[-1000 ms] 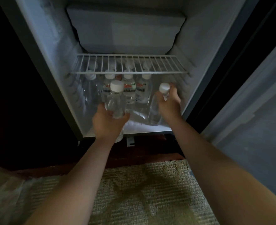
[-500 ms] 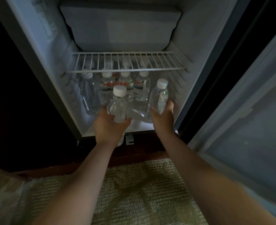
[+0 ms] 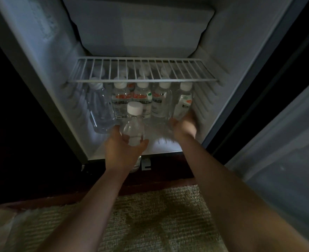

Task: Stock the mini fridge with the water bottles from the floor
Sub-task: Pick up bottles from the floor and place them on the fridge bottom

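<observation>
The mini fridge (image 3: 161,144) stands open in front of me. Several clear water bottles (image 3: 121,100) with white caps stand in rows on its floor, under the wire shelf (image 3: 142,80). My left hand (image 3: 121,150) grips the lower half of a clear bottle (image 3: 133,124), upright at the fridge's front edge. My right hand (image 3: 183,127), blurred, is wrapped around the base of another bottle (image 3: 183,100), which stands at the right end of the front row, near the right wall.
A closed freezer box (image 3: 137,28) fills the top of the fridge. The open fridge door (image 3: 286,142) stands at the right. A woven rug (image 3: 150,215) lies on the floor below, with a dark cabinet at the left.
My right hand has pushed its bottle deeper in, from the front edge to the right end of the row. The left hand has kept its bottle at the front.
</observation>
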Available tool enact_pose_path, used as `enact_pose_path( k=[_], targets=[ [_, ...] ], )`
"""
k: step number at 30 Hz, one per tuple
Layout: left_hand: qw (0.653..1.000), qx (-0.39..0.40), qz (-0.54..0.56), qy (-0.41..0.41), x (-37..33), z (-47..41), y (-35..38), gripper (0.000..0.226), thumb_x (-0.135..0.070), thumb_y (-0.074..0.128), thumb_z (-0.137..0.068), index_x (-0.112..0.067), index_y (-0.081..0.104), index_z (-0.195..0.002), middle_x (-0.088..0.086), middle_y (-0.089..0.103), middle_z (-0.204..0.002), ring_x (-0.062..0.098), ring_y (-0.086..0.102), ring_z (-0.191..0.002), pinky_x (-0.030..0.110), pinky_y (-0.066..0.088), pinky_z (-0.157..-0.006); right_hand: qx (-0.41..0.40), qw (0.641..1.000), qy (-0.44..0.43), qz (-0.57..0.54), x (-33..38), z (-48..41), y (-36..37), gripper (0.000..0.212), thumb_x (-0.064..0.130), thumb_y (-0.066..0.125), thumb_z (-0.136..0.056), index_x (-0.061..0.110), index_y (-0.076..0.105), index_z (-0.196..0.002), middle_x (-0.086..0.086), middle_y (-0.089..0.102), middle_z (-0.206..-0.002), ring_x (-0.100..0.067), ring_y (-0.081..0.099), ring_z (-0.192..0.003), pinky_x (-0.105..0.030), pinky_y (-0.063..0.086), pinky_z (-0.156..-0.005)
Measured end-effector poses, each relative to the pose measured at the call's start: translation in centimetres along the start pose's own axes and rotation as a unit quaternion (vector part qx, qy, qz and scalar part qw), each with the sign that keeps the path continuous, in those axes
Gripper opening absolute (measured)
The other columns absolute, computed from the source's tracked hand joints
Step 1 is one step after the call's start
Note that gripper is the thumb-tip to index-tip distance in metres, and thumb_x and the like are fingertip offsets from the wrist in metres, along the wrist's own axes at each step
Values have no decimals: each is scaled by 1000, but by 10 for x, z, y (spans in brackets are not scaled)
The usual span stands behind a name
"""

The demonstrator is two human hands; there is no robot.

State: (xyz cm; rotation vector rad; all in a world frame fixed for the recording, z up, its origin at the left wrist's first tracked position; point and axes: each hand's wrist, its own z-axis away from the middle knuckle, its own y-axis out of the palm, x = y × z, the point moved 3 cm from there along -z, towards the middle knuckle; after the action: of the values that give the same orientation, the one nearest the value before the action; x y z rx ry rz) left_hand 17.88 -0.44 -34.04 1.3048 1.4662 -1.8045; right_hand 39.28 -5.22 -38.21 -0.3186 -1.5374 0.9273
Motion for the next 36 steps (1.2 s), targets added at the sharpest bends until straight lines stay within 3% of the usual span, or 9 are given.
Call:
enact_pose_path(
  k=[5,10,16,22,24,27,31,33,36],
  targets=[
    [999,-10,39,-24,11,-6,3,57,-25,84,-65,-14,50,-110,-5,63,-90,1,57,-73,12,38,-56,28,997,20,-67,5,-50,18,72,33,68,-81,14,36,-142,-14,52,-136,-32,54,-122,-45,47,-99],
    [1000,-12,27,-8,21,-7,4,61,-25,84,-65,-10,53,-115,-14,57,-82,-3,53,-70,13,38,-56,23,994,-2,-110,10,-71,28,44,37,64,-83,16,60,-121,-9,66,-118,-29,63,-107,-32,50,-88],
    [1000,-14,21,-2,21,-5,4,59,-24,84,-65,-10,54,-113,-19,54,-78,-2,56,-72,14,40,-57,85,967,30,-239,-8,-70,37,36,36,66,-66,20,69,-98,-6,72,-91,-29,70,-86,-48,58,-79],
    [999,1,41,-1,8,-3,5,62,-21,84,-66,-9,51,-116,-18,54,-77,-9,50,-68,9,36,-57,61,949,51,-307,-10,-3,4,38,14,57,-91,10,49,-128,-4,57,-108,-17,55,-95,-33,47,-85],
    [998,5,63,-15,5,-4,4,63,-24,85,-63,-10,51,-113,-9,63,-83,0,60,-76,15,45,-65,40,936,41,-347,-11,24,-4,37,11,53,-93,7,49,-129,-6,57,-108,-19,54,-95,-37,47,-88],
    [997,13,76,-16,1,-5,1,68,-37,85,-59,-11,55,-114,2,68,-99,16,66,-92,28,50,-76,83,905,50,-414,-8,65,-5,40,8,54,-93,12,50,-132,-3,56,-118,-18,56,-106,-35,46,-92],
    [997,17,79,11,-10,-4,-8,64,-47,81,-61,-11,60,-110,-1,71,-94,12,67,-89,30,54,-78,216,907,-55,-358,-6,111,-6,28,4,57,-92,23,62,-113,7,63,-110,-14,57,-109,-28,45,-92],
    [995,13,98,6,-12,-3,-11,72,-59,76,-55,-11,63,-108,-2,72,-93,11,69,-88,34,56,-82,294,905,-152,-266,-7,126,-8,38,3,62,-88,25,58,-119,10,61,-117,-8,56,-114,-22,44,-95],
    [994,18,111,-10,-8,-3,-11,79,-69,71,-49,-14,65,-106,-2,72,-95,12,69,-91,42,56,-84,333,896,-252,-153,-6,140,-13,65,20,77,-79,29,43,-135,15,57,-124,7,51,-117,-6,39,-93]
  ],
)
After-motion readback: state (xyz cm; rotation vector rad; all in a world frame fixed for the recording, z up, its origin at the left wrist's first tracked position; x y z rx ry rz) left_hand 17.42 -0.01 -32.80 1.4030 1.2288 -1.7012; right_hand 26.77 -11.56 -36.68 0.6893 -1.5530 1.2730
